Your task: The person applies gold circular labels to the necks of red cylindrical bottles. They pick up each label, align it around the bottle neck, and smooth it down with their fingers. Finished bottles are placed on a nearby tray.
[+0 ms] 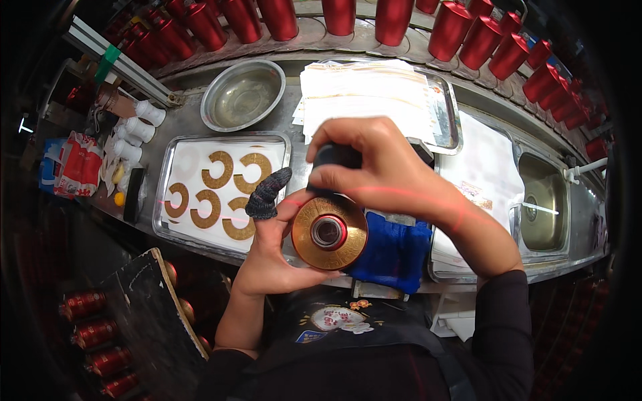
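My left hand (264, 267) wraps round a red metal bottle (330, 232), seen from above with its open neck up. A gold ring-shaped label (307, 248) lies round the neck on the bottle's shoulder. One left finger wears a dark knitted finger cover (266, 194). My right hand (374, 157) grips a black block-like tool (334, 160) at the far edge of the label; whether it touches is hidden. To the left, several gold C-shaped labels (208, 208) rest on white sheets in a metal tray (160, 217).
Behind stand a metal bowl (242, 97) and a stack of white sheets (364, 90). A blue cloth (391, 250) lies right of the bottle, with a sink (545, 200) farther right. Red bottles (398, 20) line a conveyor at the back. White spools (150, 113) sit far left.
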The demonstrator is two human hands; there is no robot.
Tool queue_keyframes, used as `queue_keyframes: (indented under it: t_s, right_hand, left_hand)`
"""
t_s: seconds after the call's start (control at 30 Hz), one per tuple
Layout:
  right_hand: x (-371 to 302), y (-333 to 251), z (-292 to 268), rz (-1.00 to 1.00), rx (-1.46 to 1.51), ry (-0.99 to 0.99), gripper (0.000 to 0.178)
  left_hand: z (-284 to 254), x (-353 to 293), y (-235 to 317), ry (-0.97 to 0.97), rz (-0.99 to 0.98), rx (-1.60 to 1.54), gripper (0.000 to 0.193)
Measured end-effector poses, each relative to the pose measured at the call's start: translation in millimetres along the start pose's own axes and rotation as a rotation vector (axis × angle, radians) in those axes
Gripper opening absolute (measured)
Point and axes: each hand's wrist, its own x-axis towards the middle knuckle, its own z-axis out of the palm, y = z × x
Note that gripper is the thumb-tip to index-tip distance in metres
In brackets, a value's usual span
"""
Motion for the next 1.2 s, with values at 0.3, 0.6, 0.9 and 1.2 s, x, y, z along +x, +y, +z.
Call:
queue_keyframes:
  t_s: [0.3,0.6,0.9,1.2]
  right_hand:
    - [-1.9,18.2,-2.6,-0.003,0.052,0.141,0.022]
    - [-46.3,19.7,4.8,-0.034,0.286,0.284,0.021]
    - [-65.2,16.5,4.2,-0.354,-0.178,0.290,0.025]
    - [-80.9,-8.2,1.0,-0.585,-0.236,0.028,0.020]
  left_hand:
    - [-3.6,-0.7,-2.7,-0.019,-0.062,-0.041,0.097]
    - [-2.9,0.9,-8.5,-0.037,-0.048,-0.081,0.094]
    - [6.0,1.1,-18.4,0.127,0.223,0.145,0.079]
    - [11.4,-7.6,-19.5,0.204,0.231,0.165,0.077]
